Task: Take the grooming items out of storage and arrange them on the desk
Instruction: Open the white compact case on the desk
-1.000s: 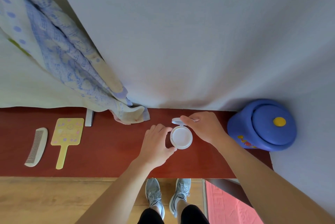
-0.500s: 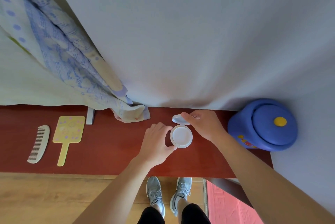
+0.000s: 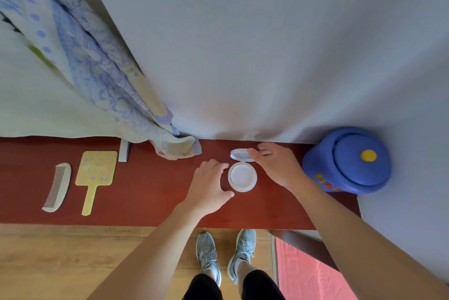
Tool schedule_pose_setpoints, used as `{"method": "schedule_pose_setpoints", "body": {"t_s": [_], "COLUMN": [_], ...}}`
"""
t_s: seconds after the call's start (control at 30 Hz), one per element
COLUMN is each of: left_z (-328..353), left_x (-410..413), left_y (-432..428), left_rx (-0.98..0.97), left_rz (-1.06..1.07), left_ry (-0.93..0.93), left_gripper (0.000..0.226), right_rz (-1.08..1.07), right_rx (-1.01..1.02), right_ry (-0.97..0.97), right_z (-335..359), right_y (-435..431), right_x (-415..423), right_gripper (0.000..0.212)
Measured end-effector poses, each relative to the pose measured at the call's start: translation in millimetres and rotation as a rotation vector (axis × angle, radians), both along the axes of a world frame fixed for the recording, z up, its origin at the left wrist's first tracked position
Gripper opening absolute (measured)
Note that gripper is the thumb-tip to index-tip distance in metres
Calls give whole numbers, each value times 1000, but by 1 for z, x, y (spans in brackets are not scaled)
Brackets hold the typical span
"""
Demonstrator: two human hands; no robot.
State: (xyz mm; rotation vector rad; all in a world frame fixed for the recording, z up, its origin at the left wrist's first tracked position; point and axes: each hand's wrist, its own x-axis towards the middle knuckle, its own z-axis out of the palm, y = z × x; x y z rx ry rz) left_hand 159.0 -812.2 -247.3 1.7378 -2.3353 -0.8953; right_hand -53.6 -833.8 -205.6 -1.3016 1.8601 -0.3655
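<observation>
Head view: near, left hand (image 3: 209,185) cupped loosely around round white plastic compact (image 3: 242,176) on red-brown table (image 3: 150,192), barely touching; right hand (image 3: 277,166) pinching its raised hinged lid (image 3: 239,154). Risk: lid forced backward, hinge strained. Leftward, cream comb (image 3: 57,187), yellow hand mirror (image 3: 96,174). Right, blue lidded pot (image 3: 352,161). Farther, patterned cloth (image 3: 175,149) crowding.

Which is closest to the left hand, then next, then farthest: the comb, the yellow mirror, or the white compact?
From the left hand, in the head view:
1. White compact: right beside the fingers, on the hand's right.
2. Yellow mirror: off to the left on the desk.
3. Comb: farthest, left of the mirror.
</observation>
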Motion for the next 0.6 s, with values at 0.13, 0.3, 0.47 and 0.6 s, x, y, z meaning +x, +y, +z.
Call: {"method": "schedule_pose_setpoints", "body": {"t_s": [0.13, 0.3, 0.47, 0.6], "left_z": [12, 34, 59, 82], "left_x": [6, 12, 21, 28], "left_y": [0, -2, -5, -8], "left_rx": [11, 10, 7, 10], "left_rz": [4, 8, 13, 22], "left_ry": [-1, 21, 39, 6], "left_gripper": [77, 80, 79, 76], "right_rz": [-29, -13, 10, 18], "right_rx": [-25, -47, -84, -125], "right_ry": [-17, 46, 93, 117], "right_z": [11, 28, 47, 65], "right_y": [8, 19, 29, 37], "right_x": [1, 4, 10, 16], "right_gripper": [68, 74, 80, 78]}}
